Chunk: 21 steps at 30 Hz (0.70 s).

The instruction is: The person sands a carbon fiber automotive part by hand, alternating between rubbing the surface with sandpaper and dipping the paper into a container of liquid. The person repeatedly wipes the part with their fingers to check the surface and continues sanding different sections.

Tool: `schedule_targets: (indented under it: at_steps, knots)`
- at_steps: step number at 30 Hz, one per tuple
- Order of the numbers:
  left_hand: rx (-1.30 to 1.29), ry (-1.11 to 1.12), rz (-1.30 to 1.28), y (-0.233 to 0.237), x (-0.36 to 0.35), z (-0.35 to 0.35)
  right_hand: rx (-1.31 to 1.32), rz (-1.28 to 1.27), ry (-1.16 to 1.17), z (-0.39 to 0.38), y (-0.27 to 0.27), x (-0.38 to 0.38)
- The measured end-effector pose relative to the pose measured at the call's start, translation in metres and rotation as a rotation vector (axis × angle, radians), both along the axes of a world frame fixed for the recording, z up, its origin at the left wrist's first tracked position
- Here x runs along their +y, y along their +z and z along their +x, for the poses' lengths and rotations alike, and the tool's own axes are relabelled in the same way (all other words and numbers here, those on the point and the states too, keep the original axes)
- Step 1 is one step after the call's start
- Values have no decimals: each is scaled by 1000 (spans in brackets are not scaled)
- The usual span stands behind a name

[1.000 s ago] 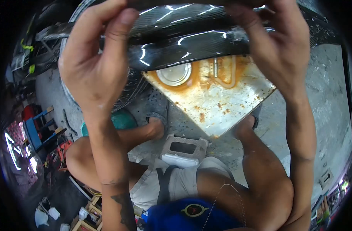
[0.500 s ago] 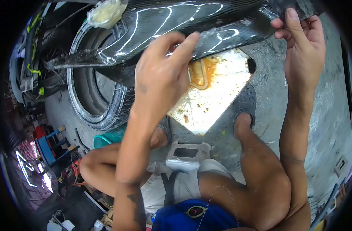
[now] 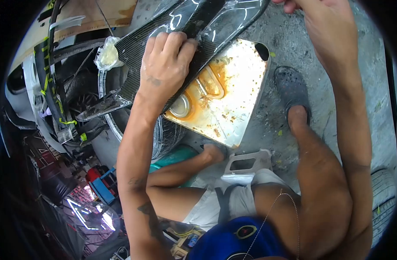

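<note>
A glossy black carbon-fibre panel slants across the top of the head view, its narrow end pointing down-left. My left hand lies on its surface, fingers curled under; whatever is beneath the fingertips is hidden. At the top edge, my right hand has its fingers bent at the panel's upper right end, and the frame cuts off part of that grip. Under the panel stands a rusty metal can with a wire handle and a round cap.
A tyre lies below the panel on the left, with a crumpled whitish plastic bundle near the panel's edge. A green basin sits by my leg. Another tyre is at far right. My clog rests on the concrete floor.
My head view has shifted, and the panel now slants more steeply. My left hand has gone from a raised pinch to curled fingers on the panel. My right hand is nearer the top edge.
</note>
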<state>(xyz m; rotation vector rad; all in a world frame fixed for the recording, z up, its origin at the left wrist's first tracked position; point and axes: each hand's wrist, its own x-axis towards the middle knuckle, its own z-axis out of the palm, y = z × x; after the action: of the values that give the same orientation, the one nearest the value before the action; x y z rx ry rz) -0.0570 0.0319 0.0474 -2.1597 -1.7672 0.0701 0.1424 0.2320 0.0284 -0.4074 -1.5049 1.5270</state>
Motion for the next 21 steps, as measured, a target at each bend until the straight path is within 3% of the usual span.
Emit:
schedule_targets:
  at_steps: [6, 9, 10, 12, 15, 19, 21]
  knots:
    - [-153, -50, 236, 6, 24, -4, 12, -30, 55, 6, 5, 3]
    - [-435, 80, 362, 29, 34, -6, 16, -16, 49, 4, -1, 6]
    - [-420, 133, 343, 39, 34, 3, 30, 5, 7, 3, -4, 6]
    - [-400, -9, 182, 47, 39, -7, 22, -28, 44, 10, 2, 9]
    - [-76, -6, -122, 45, 29, 5, 19, -42, 39, 7, -2, 8]
    - [184, -54, -233, 37, 28, 6, 5, -36, -23, 4, -2, 2]
    - [178, -85, -229, 33, 31, 3, 2, -60, 30, 9, 3, 4]
